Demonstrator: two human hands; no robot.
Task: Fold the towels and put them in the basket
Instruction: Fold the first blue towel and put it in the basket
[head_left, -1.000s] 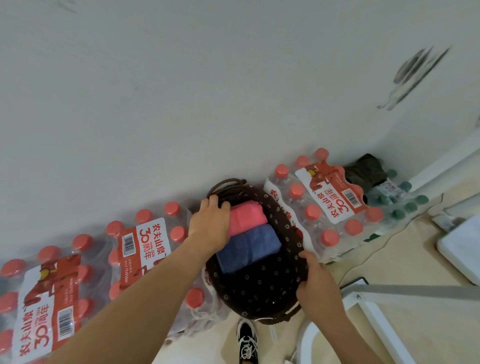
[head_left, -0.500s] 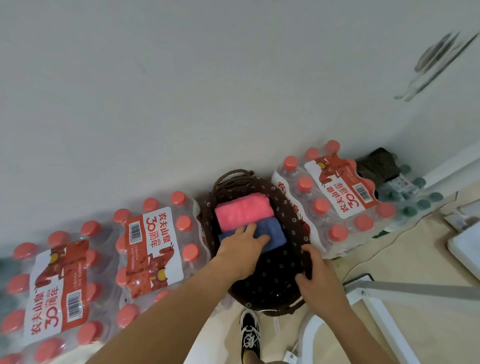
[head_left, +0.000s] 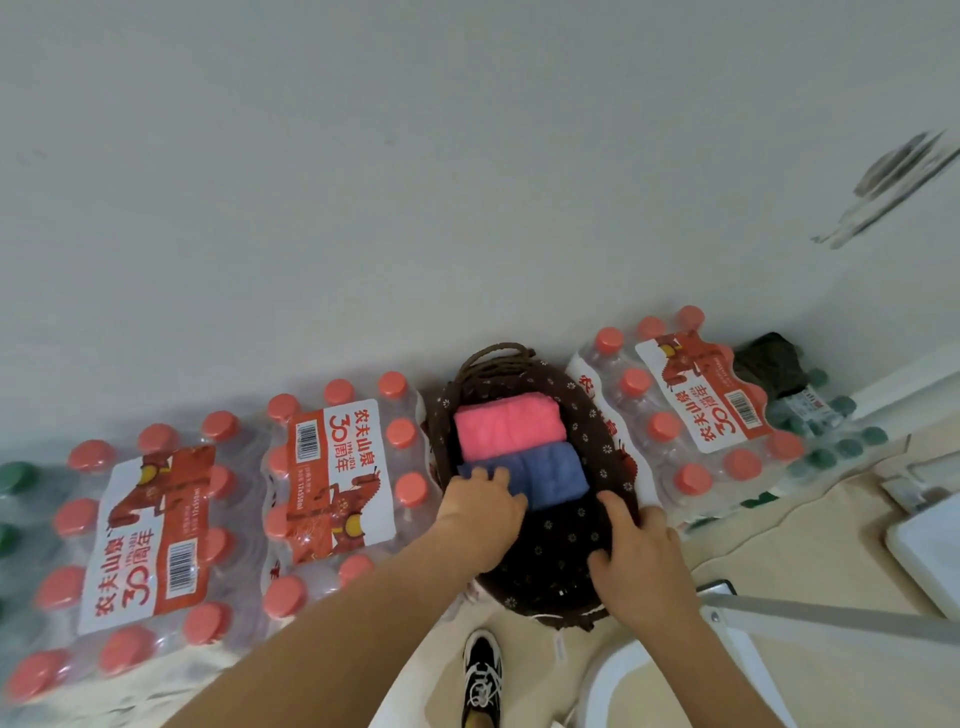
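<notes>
Packs of red-capped water bottles (head_left: 332, 467) line the white wall (head_left: 415, 182) on a beige floor (head_left: 779, 551), flanking a dark basket (head_left: 597, 415) that holds a folded pink towel (head_left: 509, 423) and blue towel (head_left: 545, 473). The left hand (head_left: 480, 506) has slid from the blue towel's middle toward its left end, fingers lying loosely on it. The right hand (head_left: 636, 551) grips the basket's near rim.

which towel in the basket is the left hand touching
The blue towel, nearer the person in the basket: the left hand touches its left end. The pink towel behind it lies untouched.
</notes>
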